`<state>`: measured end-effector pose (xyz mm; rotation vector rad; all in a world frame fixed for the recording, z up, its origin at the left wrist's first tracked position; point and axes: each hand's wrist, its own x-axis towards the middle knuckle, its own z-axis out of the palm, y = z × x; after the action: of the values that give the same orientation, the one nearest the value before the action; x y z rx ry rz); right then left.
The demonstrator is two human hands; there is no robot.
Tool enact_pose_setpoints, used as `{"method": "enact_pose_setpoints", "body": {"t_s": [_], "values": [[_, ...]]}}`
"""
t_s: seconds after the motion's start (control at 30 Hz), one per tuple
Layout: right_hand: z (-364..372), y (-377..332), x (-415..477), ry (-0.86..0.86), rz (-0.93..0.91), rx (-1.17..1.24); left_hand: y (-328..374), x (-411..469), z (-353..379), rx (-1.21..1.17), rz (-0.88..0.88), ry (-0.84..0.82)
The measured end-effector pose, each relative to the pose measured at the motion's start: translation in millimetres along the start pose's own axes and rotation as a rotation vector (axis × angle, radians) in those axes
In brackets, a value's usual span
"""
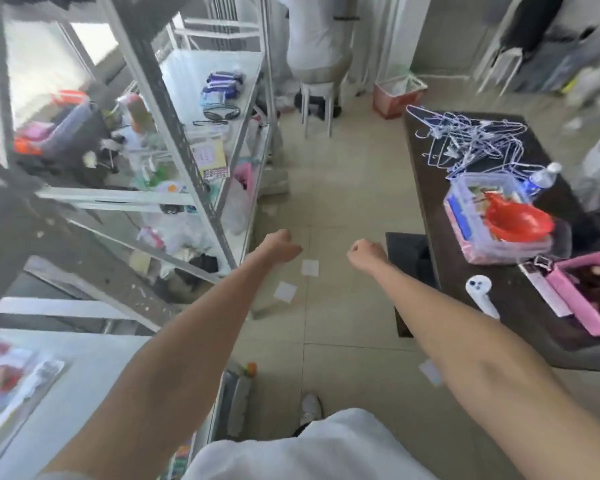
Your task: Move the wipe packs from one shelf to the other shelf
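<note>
Head view showed both fists, left hand [280,247] and right hand [367,253], clenched and empty above the tiled floor [347,202]; purple wipe packs [222,85] lay on the metal shelf [201,81], a dark table [492,271] opposite.

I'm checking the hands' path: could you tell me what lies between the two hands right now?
In the head view, only bare tiled floor separates the left hand from the right hand; both are closed and empty.

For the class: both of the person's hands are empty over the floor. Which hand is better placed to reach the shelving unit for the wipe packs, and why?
Probably the left hand: it hangs beside the shelving unit on that side, while the right hand is nearer the dark table. Both look curled and empty.
</note>
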<state>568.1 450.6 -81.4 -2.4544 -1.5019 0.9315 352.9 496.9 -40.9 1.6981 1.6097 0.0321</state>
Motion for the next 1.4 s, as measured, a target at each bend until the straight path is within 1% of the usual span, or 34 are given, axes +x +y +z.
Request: {"method": "enact_pose_setpoints", "body": {"t_s": [0.13,0.43,0.67,0.8,0.93,1.17,1.27,1.4], "values": [[-30,5,31,0.007,-0.009,0.017,36,45,-2,0.075,0.020,-0.019],[-57,-14,124,0.019,-0.002,0.076,60,159,-15,0.182,-0.018,-0.113],[-75,-46,251,-0.024,0.047,0.042,87,289,-41,0.224,0.000,-0.118],[-91,-73,326,-0.110,0.076,-0.023,102,361,-54,0.202,-0.031,-0.154],[-106,-96,387,-0.139,0.095,-0.051,118,419,-68,0.200,-0.063,-0.193],[-120,-99,479,-0.230,0.134,-0.066,140,506,-75,0.181,-0.130,-0.292],[-134,-99,528,-0.259,0.116,-0.075,155,551,-78,0.183,-0.155,-0.293],[-169,-105,610,-0.274,0.091,-0.096,190,616,-94,0.158,-0.193,-0.253]]}}
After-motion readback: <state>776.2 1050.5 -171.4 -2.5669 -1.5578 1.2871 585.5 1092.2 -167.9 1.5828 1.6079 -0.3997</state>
